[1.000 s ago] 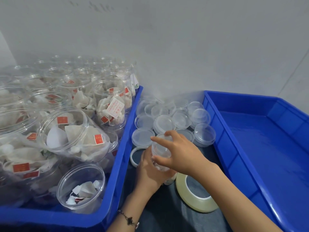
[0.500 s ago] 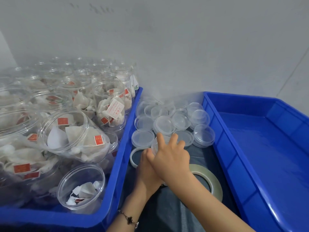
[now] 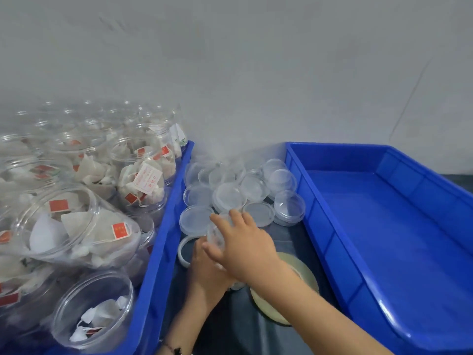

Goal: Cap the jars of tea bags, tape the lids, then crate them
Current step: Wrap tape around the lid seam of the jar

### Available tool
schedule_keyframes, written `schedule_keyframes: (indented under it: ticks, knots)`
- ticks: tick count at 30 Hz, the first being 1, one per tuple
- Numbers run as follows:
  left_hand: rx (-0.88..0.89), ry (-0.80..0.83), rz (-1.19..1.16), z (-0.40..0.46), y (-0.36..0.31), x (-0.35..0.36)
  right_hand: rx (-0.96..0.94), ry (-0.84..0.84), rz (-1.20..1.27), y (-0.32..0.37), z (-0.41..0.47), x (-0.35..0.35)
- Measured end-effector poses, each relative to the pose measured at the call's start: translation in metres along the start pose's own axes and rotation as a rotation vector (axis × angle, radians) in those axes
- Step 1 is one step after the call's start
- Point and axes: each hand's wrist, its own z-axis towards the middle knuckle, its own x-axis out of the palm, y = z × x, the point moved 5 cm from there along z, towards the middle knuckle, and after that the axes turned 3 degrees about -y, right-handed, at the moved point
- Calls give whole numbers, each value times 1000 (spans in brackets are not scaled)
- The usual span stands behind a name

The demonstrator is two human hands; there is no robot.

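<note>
Soft, even, fairly bright light fills the head view, with no hard shadows. White glare streaks run along the near rim of the empty blue crate point(image 3: 378, 306) at the lower right, and small highlights dot the clear jars point(image 3: 76, 226) at left. The far jars and the pile of clear lids point(image 3: 230, 196) at centre look hazy and washed out. The picture is mildly soft overall, with wide-angle bending of straight edges toward the frame's sides
</note>
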Motion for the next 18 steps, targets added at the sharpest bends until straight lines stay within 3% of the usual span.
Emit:
schedule_keyframes:
  ticks: [3,6,11,12,14,16,18]
  knots:
    - [93,-101,39,-2,-9,-6,112,-185,-156,15,-5,-8]
    - [295,-164,141,-7,-23,-7,218,-134,-186,18,1,-3]
    - [116,38,234,9,-17,7,307,149,-407,23,16,-3]
    - [83,44,289,13,-16,9,269,227,-403,22,19,-9]
    - [-77,-18,168,10,-11,3,151,347,-291,16,21,-18]
    - [-85,-41,11,2,-6,-1,57,353,-211,11,18,-37]
    - [-69,-11,-72,-1,1,1,74,258,-178,1,14,-52]
